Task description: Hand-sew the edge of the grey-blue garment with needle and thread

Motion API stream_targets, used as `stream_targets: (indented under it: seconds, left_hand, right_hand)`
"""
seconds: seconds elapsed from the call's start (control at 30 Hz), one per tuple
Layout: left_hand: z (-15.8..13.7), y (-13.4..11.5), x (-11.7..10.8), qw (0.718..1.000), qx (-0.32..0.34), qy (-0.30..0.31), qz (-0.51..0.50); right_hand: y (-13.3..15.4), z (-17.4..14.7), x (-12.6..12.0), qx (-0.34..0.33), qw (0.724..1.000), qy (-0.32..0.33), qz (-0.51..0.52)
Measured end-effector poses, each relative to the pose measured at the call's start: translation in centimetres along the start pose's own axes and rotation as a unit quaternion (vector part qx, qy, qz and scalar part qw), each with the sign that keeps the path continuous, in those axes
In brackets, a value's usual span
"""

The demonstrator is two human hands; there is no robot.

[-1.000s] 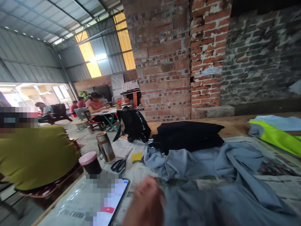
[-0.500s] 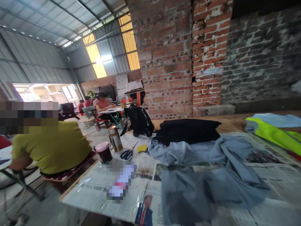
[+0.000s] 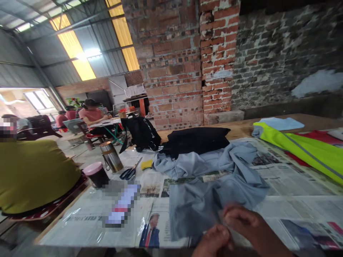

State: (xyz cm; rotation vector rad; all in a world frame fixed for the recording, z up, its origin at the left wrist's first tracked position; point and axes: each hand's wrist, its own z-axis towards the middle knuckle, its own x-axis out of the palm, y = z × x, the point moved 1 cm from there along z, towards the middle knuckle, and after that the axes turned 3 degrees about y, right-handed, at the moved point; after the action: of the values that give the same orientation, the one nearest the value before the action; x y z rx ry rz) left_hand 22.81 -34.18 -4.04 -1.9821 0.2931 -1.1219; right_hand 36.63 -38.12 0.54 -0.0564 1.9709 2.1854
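Note:
Both hands are at the lower right of the head view, close together, fingers curled and pinched. My left hand (image 3: 214, 240) is at the bottom edge, just in front of the grey cloth garment (image 3: 193, 207). My right hand (image 3: 248, 221) is beside it, slightly higher, over the garment's near edge. Whatever the fingertips hold, if anything, is too small and blurred to make out. The grey garment lies crumpled, with a lighter grey part bunched behind it. A folded black garment (image 3: 198, 141) lies beyond that.
Newspaper (image 3: 80, 221) under clear plastic covers the table. Scissors (image 3: 130, 171), a yellow sponge-like block (image 3: 146, 164), a pink-lidded cup (image 3: 95, 174), a steel flask (image 3: 111, 157) and a black backpack (image 3: 140, 132) stand left. A neon-yellow garment (image 3: 300, 146) lies right. A seated person (image 3: 37, 175) is at left.
My two hands have come into view at the lower right. The camera has turned right, so the table, garments and seated person sit farther left in the picture.

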Motion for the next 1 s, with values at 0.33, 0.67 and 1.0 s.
stream_targets:
  seconds: [0.33,0.67,1.0]
  left_hand:
    - [-0.2,-3.1,-0.5,0.978,-0.029,-0.088,0.186]
    - [0.9,-1.4,-1.4,0.976,0.029,-0.095,0.192]
    - [-3.8,-15.7,-12.1,0.75,0.08,-0.338,0.563]
  right_hand:
    - [2.5,2.1,-3.2,0.052,0.989,-0.042,0.135]
    - [-0.4,1.7,-1.3,0.116,0.984,0.001,0.135]
    - [-0.3,6.6,1.4,0.111,0.983,0.072,0.129]
